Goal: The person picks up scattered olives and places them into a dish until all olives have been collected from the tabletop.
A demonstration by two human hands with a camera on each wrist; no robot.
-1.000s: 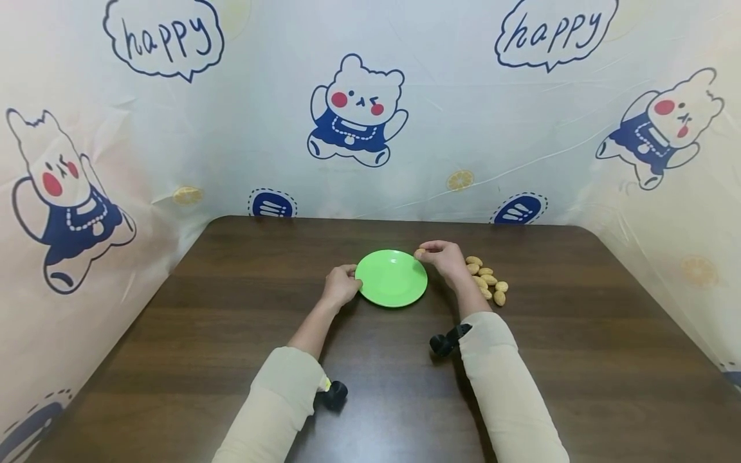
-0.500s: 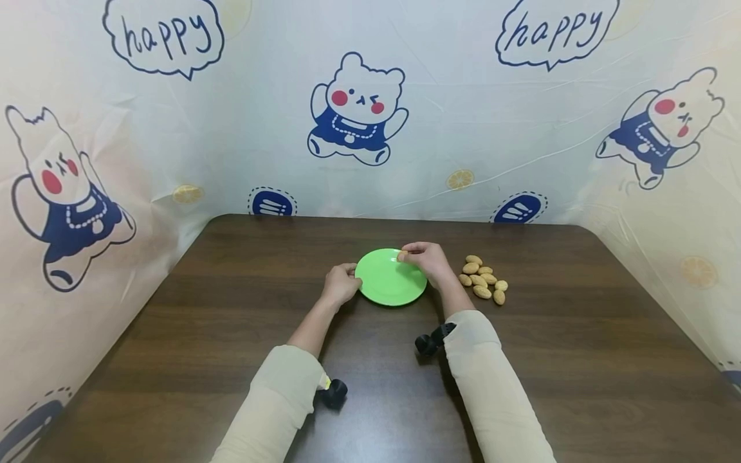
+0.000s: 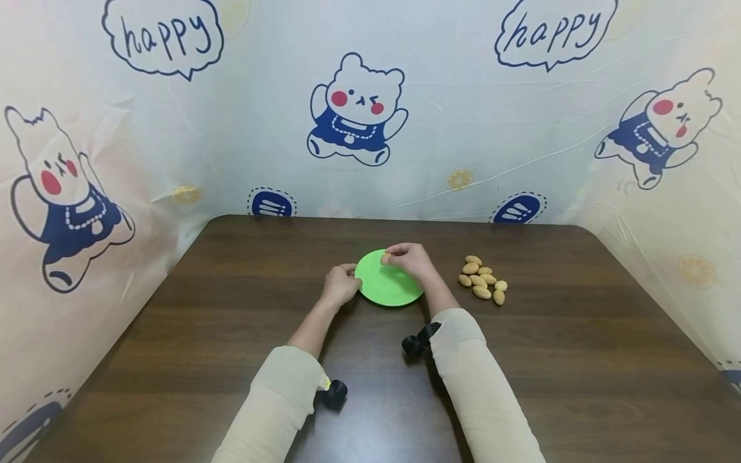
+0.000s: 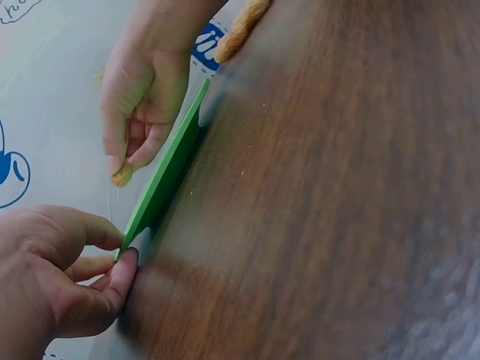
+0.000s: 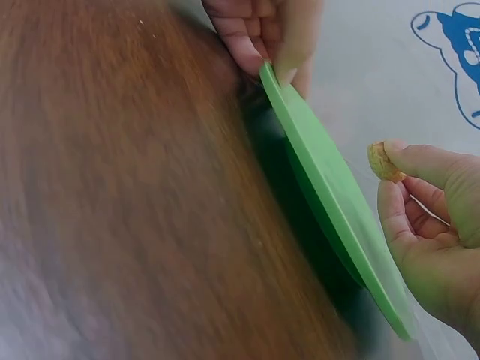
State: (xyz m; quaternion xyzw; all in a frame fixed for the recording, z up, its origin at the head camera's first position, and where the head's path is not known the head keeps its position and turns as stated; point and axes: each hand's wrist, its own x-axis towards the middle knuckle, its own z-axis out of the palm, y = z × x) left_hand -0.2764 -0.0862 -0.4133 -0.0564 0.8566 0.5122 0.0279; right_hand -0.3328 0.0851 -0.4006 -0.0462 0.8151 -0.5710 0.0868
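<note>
A green plate sits near the middle of the table. My left hand pinches the plate's left rim between thumb and fingers, as the left wrist view also shows. Over the plate's far part, my right hand holds a tan, rough-shelled peanut between thumb and fingertips. In the right wrist view this peanut is above the plate's surface, apart from it. No other peanut shows on the visible part of the plate. A loose group of several peanuts lies on the table to the right of the plate.
The brown wooden table has its far edge against a printed backdrop with bear drawings. Black wrist cameras hang from both sleeves, low over the table.
My right hand has carried the peanut leftward from the plate's right rim to over its far part, uncovering the group of peanuts. The left hand and plate have stayed in place.
</note>
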